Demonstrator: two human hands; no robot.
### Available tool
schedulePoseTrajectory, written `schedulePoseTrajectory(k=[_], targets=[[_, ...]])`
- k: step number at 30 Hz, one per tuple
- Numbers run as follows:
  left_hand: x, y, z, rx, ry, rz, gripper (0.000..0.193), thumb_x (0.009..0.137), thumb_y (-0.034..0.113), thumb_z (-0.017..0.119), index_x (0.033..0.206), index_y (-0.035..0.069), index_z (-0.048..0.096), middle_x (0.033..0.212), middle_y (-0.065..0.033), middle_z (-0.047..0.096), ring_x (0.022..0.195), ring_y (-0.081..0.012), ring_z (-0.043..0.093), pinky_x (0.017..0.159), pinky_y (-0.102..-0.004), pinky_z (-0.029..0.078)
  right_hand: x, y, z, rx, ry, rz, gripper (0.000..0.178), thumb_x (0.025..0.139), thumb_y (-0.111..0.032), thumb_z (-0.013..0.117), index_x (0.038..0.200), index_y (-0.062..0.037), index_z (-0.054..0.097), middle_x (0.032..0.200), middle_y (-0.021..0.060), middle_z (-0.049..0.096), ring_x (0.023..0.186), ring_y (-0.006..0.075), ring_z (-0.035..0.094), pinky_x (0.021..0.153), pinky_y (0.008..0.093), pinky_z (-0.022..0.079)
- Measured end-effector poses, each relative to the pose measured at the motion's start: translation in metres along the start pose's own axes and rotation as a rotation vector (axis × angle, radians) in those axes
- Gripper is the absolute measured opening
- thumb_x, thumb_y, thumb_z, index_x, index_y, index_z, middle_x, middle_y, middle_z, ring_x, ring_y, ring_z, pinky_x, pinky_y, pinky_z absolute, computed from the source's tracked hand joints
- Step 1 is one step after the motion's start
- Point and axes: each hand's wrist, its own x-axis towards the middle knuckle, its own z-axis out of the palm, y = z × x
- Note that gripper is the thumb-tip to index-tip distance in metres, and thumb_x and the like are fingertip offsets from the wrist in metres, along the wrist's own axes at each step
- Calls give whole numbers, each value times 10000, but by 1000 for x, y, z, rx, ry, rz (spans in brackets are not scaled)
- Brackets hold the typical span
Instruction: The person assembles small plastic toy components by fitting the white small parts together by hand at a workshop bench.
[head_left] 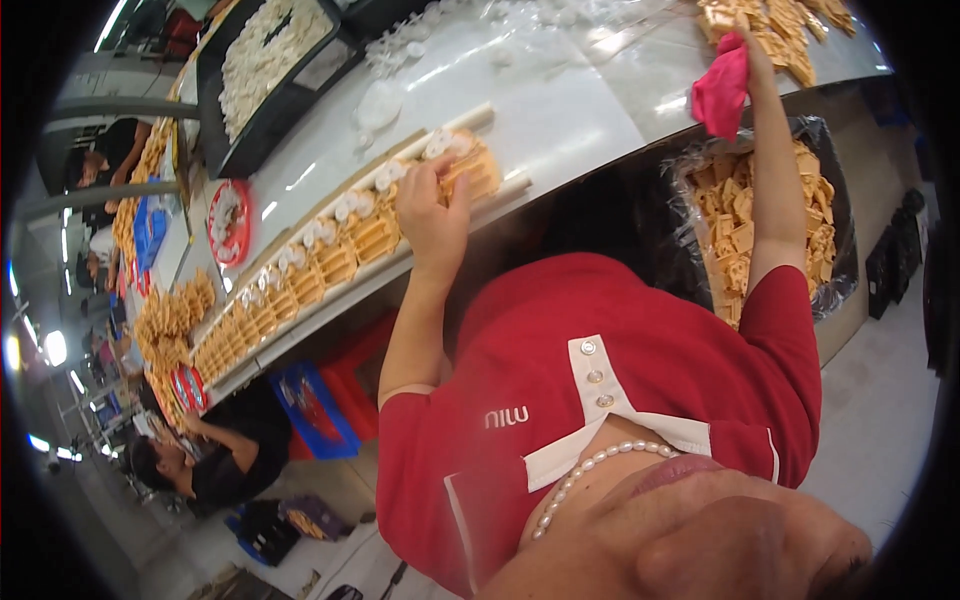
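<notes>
My left hand (436, 208) reaches over a long row of tan plastic parts (335, 262) lined up along a rail. Its fingers are bent round the tan plastic part (478, 168) near the row's right end. White round pieces (352, 205) sit along the far side of the row, close to my fingertips. My right hand (742, 36) is at the far right, by a pile of loose tan parts (785, 28). A bright pink cloth (722, 92) hangs from that hand, bunched at its top. Part of the right fingers is hard to make out against the pile.
A black tray (222, 160) of white pieces stands at the back left, near a red dish (230, 222). Clear pieces (400, 45) are scattered behind. A plastic-lined box (740, 235) of tan parts stands below my right arm. Another person (225, 455) works at the left.
</notes>
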Motion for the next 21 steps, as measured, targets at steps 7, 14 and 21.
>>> schedulePoseTrajectory(k=[7,14,21], targets=[[9,-17,20,257,-53,59,441,710,224,727,1085,70,552,1017,-117,539,965,-294,514,831,-402,402,-134,-49,90,-116,77,-152,257,842,-282,581,783,-32,583,671,42,568,578,179,544,544,298,447],[17,-2,44,319,-141,33,561,746,293,718,1208,64,496,1122,-152,482,1059,-331,476,906,-417,380,-184,-55,-56,-399,-261,-88,257,837,-265,645,965,-41,635,862,44,621,807,114,593,692,250,500],[20,12,75,278,-213,70,577,761,297,707,1237,63,478,1185,-176,439,1131,-344,437,938,-426,372,-188,60,-107,-1504,-438,469,339,689,-81,647,1026,-92,675,868,99,644,769,190,607,681,311,480]])
